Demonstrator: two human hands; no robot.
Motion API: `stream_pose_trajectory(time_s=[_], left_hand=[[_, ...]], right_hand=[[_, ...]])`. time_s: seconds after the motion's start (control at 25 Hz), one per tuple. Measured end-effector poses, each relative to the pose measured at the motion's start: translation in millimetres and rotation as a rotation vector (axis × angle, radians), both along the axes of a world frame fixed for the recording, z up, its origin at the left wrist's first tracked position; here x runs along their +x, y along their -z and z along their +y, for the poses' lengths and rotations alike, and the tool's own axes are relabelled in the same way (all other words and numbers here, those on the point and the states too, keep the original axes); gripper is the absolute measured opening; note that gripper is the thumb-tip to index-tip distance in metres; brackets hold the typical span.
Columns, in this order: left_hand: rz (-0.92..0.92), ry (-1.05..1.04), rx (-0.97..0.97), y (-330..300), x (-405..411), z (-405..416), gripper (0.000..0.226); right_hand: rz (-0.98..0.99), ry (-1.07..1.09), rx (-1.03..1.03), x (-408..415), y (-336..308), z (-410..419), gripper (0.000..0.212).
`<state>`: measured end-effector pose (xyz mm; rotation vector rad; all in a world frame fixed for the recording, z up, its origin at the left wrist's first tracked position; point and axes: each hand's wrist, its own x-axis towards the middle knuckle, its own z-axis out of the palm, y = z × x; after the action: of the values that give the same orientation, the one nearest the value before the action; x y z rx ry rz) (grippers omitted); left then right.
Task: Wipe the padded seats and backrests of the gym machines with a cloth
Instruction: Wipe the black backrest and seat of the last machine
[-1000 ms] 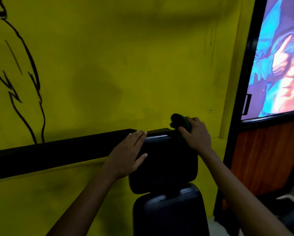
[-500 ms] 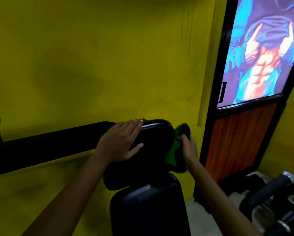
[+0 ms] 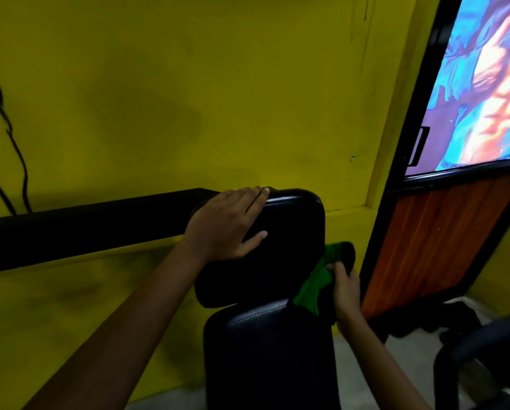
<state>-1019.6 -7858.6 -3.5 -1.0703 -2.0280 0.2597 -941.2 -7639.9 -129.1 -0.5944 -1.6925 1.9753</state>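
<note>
Mostly yellow wall [image 3: 218, 99] fills the view, with a black rail [image 3: 85, 229] across it running into the left of the head pad [image 3: 292, 232]. Door [image 3: 443, 232] stands right of the head pad, orange wood panel below, bright poster panel [image 3: 484, 93] above. Black back pad [image 3: 271, 356] sits directly below the head pad, nearly touching it. Head pad is black, upright, glossy on its top edge. Left hand [image 3: 227, 226] lies flat on the head pad's upper left corner, fingers straight and together over the top edge, thumb spread out on the front face, not curled round anything. Right hand [image 3: 347, 291] is at the head pad's lower right side, fingers curled, gripping a bunched green and black cloth [image 3: 321, 279] pressed against that side edge. Cloth hangs down toward the gap between the pads. Hands are well apart, one on each side of the head pad.
</note>
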Motion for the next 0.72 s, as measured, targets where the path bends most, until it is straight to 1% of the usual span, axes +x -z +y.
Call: stream_pose_trajectory(time_s=[0.04,0.12,0.2,0.28,0.4,0.48,0.56,0.64,0.72], left_hand=[[-0.004,0.001,0.001,-0.4,-0.5,-0.1,0.07],[-0.02,0.028,0.002,-0.4,0.0,-0.2,0.07],[-0.047,0.027,0.001,-1.3,1.4,-1.0,0.07],[-0.109,0.063,-0.002,-6.8,1.0,-4.0,0.068],[-0.248,0.119,0.109,-9.9,0.6,-19.2,0.057],[-0.266,0.122,0.152,-4.0,-0.3,-26.8,0.051],[-0.264,0.11,0.194,1.0,-2.4,-28.2,0.049],[-0.283,0.1,0.194,1.7,-0.6,-26.2,0.049],[-0.313,0.101,0.162,-0.9,2.1,-30.3,0.051]], right_hand=[[-0.042,-0.053,-0.006,4.1,8.5,0.5,0.021],[-0.096,-0.079,-0.004,3.7,10.9,3.4,0.032],[-0.098,0.004,0.046,-1.9,1.3,1.7,0.039],[-0.117,0.146,0.149,-1.4,-2.5,-16.0,0.048],[-0.078,0.255,0.255,19.1,5.5,-64.1,0.059],[-0.092,0.234,0.313,30.3,10.5,-99.4,0.063],[-0.1,0.128,0.385,37.4,15.7,-135.8,0.07],[-0.042,0.019,0.47,46.2,23.3,-163.0,0.075],[0.024,0.002,0.509,47.8,21.5,-157.6,0.074]])
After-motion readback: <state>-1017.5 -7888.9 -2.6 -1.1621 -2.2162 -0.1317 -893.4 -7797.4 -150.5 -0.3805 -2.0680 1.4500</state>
